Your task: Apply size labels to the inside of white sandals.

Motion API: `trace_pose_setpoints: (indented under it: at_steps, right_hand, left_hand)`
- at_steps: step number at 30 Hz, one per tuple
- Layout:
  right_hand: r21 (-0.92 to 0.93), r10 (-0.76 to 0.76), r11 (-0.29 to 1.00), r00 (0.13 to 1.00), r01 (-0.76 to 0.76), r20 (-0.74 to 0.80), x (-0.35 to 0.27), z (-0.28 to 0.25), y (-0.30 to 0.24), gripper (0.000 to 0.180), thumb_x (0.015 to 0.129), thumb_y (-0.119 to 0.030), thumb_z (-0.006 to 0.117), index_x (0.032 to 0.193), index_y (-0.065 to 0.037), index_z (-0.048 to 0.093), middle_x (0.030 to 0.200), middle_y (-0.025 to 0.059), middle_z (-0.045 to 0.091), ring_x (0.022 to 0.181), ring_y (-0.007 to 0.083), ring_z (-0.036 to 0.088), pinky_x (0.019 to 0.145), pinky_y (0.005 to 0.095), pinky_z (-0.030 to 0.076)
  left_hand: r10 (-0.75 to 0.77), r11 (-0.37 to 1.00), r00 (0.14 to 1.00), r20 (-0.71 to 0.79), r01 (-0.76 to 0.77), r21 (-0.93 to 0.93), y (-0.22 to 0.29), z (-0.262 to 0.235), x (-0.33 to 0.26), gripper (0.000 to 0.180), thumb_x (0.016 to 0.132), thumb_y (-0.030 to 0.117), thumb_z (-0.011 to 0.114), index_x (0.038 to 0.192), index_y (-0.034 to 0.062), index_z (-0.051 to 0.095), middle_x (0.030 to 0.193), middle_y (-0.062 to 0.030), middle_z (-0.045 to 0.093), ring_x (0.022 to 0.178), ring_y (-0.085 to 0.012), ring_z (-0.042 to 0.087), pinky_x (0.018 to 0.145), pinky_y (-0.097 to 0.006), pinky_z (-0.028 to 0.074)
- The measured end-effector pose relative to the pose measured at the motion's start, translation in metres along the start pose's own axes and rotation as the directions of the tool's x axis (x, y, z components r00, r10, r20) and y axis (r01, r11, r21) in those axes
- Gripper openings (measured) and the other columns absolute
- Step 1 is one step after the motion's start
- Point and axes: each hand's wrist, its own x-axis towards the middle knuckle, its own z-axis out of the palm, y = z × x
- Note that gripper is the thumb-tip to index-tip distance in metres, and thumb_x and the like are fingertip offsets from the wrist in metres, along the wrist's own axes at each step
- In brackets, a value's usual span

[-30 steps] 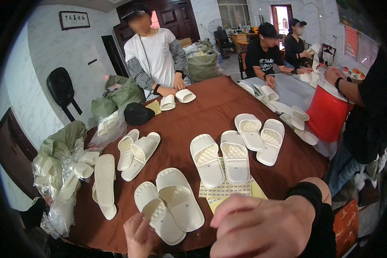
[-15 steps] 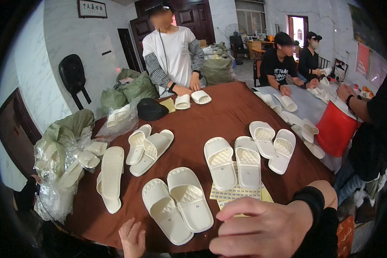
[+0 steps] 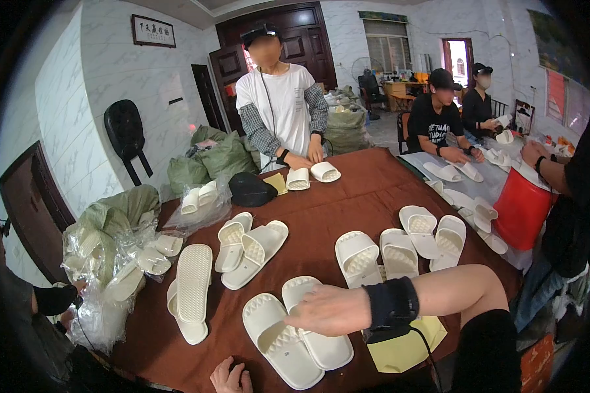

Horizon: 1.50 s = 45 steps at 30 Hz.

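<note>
A pair of cream slippers lies in front of me on the brown-covered table, the left slipper (image 3: 285, 354) overlapping the right slipper (image 3: 331, 350). My right hand (image 3: 331, 309), with a black band at its wrist, reaches across the right slipper. Its fingers are drawn together at the strap opening; what they hold, if anything, is hidden. A small label shows on the left slipper's insole. Low in the view, my left hand (image 3: 231, 376) rests on the cloth, fingers slightly bent and apart, holding nothing. A yellow sheet (image 3: 406, 350) lies under my right forearm.
More slipper pairs stand around, including an overturned slipper (image 3: 194, 281) at left. Bagged slippers (image 3: 105, 275) crowd the left edge. A black cap (image 3: 252, 190) lies farther back. A person opposite handles slippers (image 3: 324, 172). Others work beside a red bin (image 3: 523, 206) at right.
My right hand has moved left and away from me, from near the yellow sheets onto the right slipper. The view has shifted, so the table sits lower and farther right.
</note>
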Motion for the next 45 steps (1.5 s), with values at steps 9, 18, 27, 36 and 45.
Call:
trace_pose_setpoints:
  at_steps: [9,18,27,36,45]
  right_hand:
    - [0.14,0.036,0.988,0.974,-0.069,0.226,0.017,0.062,0.015,0.052,0.091,-0.011,0.043,0.143,-0.006,0.039,0.082,0.0207,0.063,0.078,0.0382,0.065,0.067,0.0474,0.051]
    - [-0.172,0.175,0.974,0.972,-0.148,0.156,0.031,0.095,0.002,0.017,0.087,-0.015,0.053,0.09,-0.003,0.065,0.074,0.0136,0.068,0.073,0.0289,0.069,0.065,0.0409,0.054]
    - [-0.216,0.159,0.967,0.983,-0.136,0.093,0.03,0.071,0.007,0.012,0.082,-0.015,0.057,0.077,-0.005,0.062,0.075,0.0126,0.067,0.074,0.0269,0.067,0.068,0.0373,0.053]
    - [-0.228,0.432,0.874,0.901,-0.429,-0.04,-0.02,-0.008,0.08,0.018,0.089,-0.012,0.051,0.091,-0.002,0.066,0.076,0.0174,0.067,0.077,0.034,0.068,0.068,0.0455,0.054]
    - [-0.39,0.843,0.415,0.509,-0.822,-0.176,-0.14,-0.066,0.164,0.033,0.082,-0.003,0.052,0.114,-0.008,0.063,0.086,0.0191,0.069,0.087,0.0336,0.068,0.074,0.0468,0.053]
  left_hand:
    - [0.04,0.998,0.999,-0.027,-0.039,0.056,0.001,0.002,0.001,0.02,0.083,0.009,0.068,0.103,0.0048,0.068,0.115,-0.0158,0.064,0.105,-0.0357,0.06,0.091,-0.045,0.046]
    - [0.008,0.999,1.0,-0.01,-0.008,0.037,0.002,-0.002,0.0,0.021,0.083,0.011,0.068,0.103,0.0055,0.069,0.118,-0.0149,0.063,0.108,-0.0346,0.059,0.093,-0.044,0.044]
    - [0.022,0.998,0.999,-0.028,-0.021,0.053,0.004,-0.002,0.003,0.021,0.084,0.011,0.068,0.104,0.0059,0.068,0.118,-0.014,0.064,0.108,-0.0344,0.059,0.093,-0.045,0.044]
    - [-0.001,0.999,1.0,-0.022,0.002,0.05,0.005,-0.003,0.0,0.02,0.084,0.011,0.068,0.104,0.0062,0.068,0.118,-0.0138,0.064,0.108,-0.0347,0.059,0.094,-0.045,0.044]
    - [0.006,0.999,1.0,-0.02,-0.005,0.053,0.003,-0.001,0.001,0.02,0.083,0.011,0.068,0.103,0.0059,0.069,0.119,-0.0142,0.063,0.108,-0.0347,0.058,0.094,-0.045,0.044]
